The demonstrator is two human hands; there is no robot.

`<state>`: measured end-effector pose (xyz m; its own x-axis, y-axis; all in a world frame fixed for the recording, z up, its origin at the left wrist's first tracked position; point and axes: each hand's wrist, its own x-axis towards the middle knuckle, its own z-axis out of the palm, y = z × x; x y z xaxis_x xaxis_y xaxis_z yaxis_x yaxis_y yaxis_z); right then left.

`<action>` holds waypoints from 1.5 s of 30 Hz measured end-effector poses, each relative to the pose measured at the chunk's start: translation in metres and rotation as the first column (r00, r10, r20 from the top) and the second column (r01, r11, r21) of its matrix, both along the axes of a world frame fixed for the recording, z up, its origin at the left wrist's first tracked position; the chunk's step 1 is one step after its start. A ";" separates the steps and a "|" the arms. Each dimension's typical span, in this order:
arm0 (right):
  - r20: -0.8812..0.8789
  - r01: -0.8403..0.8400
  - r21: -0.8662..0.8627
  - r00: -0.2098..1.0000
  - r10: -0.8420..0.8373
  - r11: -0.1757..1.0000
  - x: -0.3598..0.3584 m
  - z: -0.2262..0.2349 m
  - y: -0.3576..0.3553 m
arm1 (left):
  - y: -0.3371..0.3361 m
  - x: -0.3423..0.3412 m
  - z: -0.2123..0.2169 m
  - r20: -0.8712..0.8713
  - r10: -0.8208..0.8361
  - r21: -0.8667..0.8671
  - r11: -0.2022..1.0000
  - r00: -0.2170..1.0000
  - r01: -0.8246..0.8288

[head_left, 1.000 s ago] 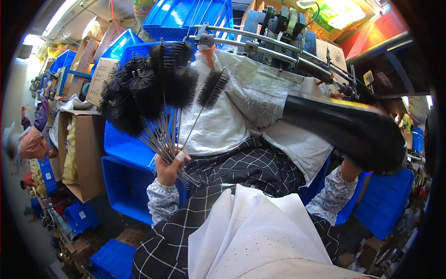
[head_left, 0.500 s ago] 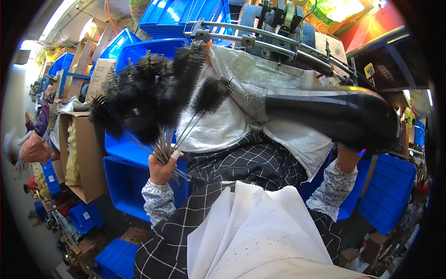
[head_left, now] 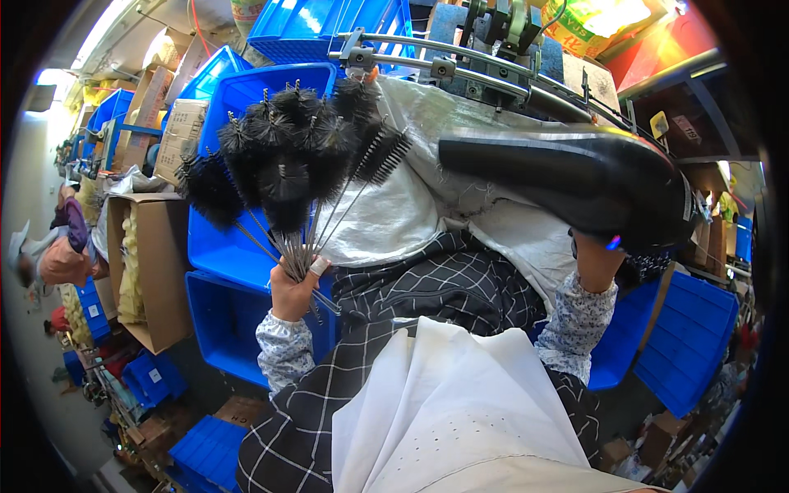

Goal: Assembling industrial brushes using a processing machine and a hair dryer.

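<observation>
A bundle of black bristle brushes (head_left: 283, 177) with twisted wire stems is gathered in my left hand (head_left: 293, 289), whose fingers are wrapped round the stems. The bristle heads fan out upward, and one thinner brush leans apart to the right. My right hand (head_left: 598, 261) grips the handle of a black hair dryer (head_left: 559, 181), its nozzle facing left toward the brushes with a gap between. The dryer's body hides part of my fingers.
White woven cloth (head_left: 403, 218) covers my lap below a machine with metal rails (head_left: 460, 57). Blue bins (head_left: 234, 329) stand at my left, next to a cardboard box (head_left: 160, 279). Another blue bin (head_left: 686, 345) is at right. A person (head_left: 70, 246) is at far left.
My right hand has brought the hair dryer left, its nozzle closer to the brushes. The brush heads, blurred before, now show sharply and have shifted slightly.
</observation>
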<state>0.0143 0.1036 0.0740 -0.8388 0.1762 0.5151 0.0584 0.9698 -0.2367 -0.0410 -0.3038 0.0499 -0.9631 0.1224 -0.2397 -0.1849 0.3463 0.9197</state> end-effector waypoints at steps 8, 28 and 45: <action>-0.122 0.013 -0.248 0.992 -0.044 0.969 -0.019 0.010 0.003 | 0.005 0.001 0.005 0.206 -0.141 0.310 0.948 0.968 0.072; -0.100 -0.089 -0.902 0.995 -0.003 0.422 -0.041 0.030 -0.001 | -0.009 0.005 -0.003 0.402 -0.330 0.525 0.847 0.854 0.080; -0.049 -0.036 -0.922 0.998 -0.024 0.385 -0.043 0.041 0.003 | -0.021 0.005 -0.003 0.358 -0.380 0.651 0.757 0.853 0.064</action>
<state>-0.0284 0.1065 0.1155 -0.8227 0.5633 0.0765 0.0132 0.1535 -0.9881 -0.0356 -0.3249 0.0472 -0.6892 0.5863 -0.4258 -0.6124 -0.1571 0.7748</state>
